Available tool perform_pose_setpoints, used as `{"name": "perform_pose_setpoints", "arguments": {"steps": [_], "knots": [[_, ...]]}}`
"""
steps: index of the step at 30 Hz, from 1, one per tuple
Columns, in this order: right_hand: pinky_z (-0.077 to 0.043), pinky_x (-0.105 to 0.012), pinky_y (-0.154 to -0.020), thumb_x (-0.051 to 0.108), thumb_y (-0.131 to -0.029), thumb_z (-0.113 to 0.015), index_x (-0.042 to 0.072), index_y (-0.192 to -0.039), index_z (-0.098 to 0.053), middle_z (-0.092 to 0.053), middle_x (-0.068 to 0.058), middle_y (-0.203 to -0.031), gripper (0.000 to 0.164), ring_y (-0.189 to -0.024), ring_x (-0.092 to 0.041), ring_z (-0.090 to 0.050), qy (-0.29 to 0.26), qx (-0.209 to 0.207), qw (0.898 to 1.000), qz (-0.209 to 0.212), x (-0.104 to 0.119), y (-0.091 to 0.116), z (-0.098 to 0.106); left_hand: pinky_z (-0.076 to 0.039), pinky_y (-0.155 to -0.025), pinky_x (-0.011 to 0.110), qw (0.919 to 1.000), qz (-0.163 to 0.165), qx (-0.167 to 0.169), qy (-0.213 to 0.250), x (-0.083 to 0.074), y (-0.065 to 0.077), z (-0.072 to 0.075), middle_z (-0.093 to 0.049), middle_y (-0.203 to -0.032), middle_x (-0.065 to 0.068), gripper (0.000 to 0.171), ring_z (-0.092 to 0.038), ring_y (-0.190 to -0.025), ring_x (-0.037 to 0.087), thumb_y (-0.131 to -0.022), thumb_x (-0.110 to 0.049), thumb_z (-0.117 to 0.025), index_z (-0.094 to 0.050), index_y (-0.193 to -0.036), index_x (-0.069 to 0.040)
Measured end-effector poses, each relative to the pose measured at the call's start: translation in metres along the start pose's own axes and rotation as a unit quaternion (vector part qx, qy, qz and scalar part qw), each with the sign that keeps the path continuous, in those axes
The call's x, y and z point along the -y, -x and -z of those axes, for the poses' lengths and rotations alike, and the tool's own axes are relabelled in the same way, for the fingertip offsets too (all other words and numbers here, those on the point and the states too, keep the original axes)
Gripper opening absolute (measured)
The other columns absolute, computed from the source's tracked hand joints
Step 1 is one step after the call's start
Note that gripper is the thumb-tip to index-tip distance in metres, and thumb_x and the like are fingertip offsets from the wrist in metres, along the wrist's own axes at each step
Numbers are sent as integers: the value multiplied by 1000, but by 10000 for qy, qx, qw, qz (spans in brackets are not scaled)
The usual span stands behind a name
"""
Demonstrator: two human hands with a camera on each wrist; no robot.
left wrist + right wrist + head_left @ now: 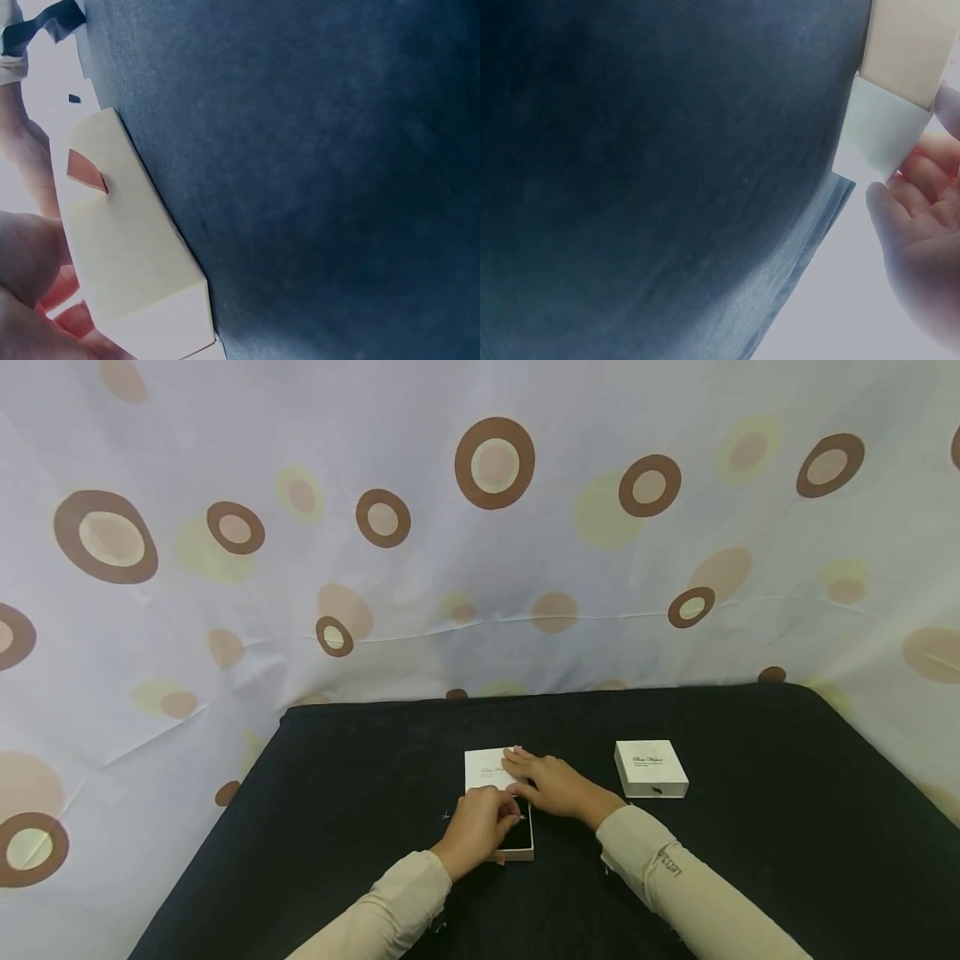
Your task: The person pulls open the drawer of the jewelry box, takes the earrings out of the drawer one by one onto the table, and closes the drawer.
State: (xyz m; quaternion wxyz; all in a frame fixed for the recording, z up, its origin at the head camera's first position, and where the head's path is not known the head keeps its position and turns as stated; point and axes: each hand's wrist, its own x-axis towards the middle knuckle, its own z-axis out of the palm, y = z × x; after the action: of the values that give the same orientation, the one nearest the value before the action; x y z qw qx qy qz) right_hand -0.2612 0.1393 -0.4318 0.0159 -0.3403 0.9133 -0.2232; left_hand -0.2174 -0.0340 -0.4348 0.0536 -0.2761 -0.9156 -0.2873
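Note:
A white gift box lies on the black cloth in the head view, its drawer (517,854) slid out toward me from the printed sleeve (482,762). Above the drawer's dark inside, my left hand (476,827) has its thumb and fingertips together at a small silver star-shaped piece (522,817). From the right, my right hand (555,783) rests its extended fingers on the sleeve. A second silver star-shaped piece (446,816) lies on the cloth, left of the box. In the left wrist view, a brown pull tab (87,173) sticks out of the drawer's front.
To the right stands another white box (651,768), closed, with a dark tab on its front. Black cloth (360,777) covers the table. Behind it hangs a white curtain (420,585) patterned with brown rings.

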Motion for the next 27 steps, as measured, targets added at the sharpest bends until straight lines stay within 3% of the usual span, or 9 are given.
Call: {"name": "perform_pose_setpoints", "arguments": {"steps": [11, 27], "knots": [[-33, -55, -106, 25, -99, -53, -2, -140, -43, -36, -18, -149, 50, -138, -35, -31, -65, 70, 10000, -28, -1, 0, 1, -41, -51, 15, 10000, 58, 39, 28, 1, -1, -1, -65, -67, -6, 6, -48, -54, -2, -85, -8, -72, -73, -79, -11], [-34, -56, -105, 25, -98, -54, -2, -139, -44, -37, -19, -148, 50, -137, -36, -33, -99, -35, 9999, 37, -1, 1, 0, -42, -54, 15, 9998, -170, 45, -112, 3, 0, 0, -64, -67, -6, 4, -51, -57, -2, -84, -7, -72, -72, -81, -10]]}}
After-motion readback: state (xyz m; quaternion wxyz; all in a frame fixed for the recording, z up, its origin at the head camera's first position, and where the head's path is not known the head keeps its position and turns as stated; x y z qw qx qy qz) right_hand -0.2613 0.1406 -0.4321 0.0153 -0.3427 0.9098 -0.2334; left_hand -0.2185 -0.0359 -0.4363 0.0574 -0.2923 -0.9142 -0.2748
